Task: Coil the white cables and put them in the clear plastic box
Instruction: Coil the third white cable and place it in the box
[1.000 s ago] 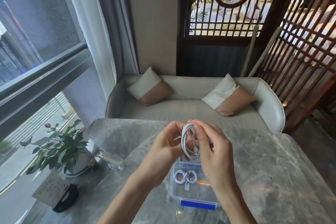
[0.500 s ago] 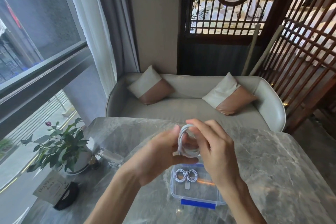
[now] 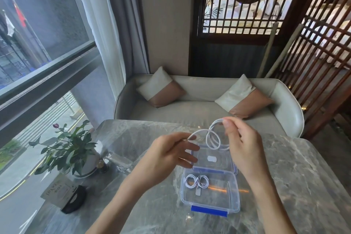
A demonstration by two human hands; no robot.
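Observation:
A white cable [image 3: 212, 139] hangs in loose loops between my hands above the open box. My right hand [image 3: 242, 142] pinches the top of a loop between thumb and forefinger. My left hand [image 3: 169, 155] pinches the cable's other end, its remaining fingers spread. Below stands the clear plastic box [image 3: 233, 195] with a blue latch, its lid [image 3: 222, 161] folded open behind it. A coiled white cable [image 3: 196, 181] lies inside the box at its left end.
The box sits on a grey marble table [image 3: 303, 176]. A potted plant [image 3: 66, 148], a small glass [image 3: 119, 161] and a card stand with a black base [image 3: 62, 195] occupy the table's left side. A pale sofa [image 3: 199, 108] with two cushions faces the far edge.
The tight coil held between both hands has come apart: my hands moved away from each other and the cable now hangs in wide loose loops.

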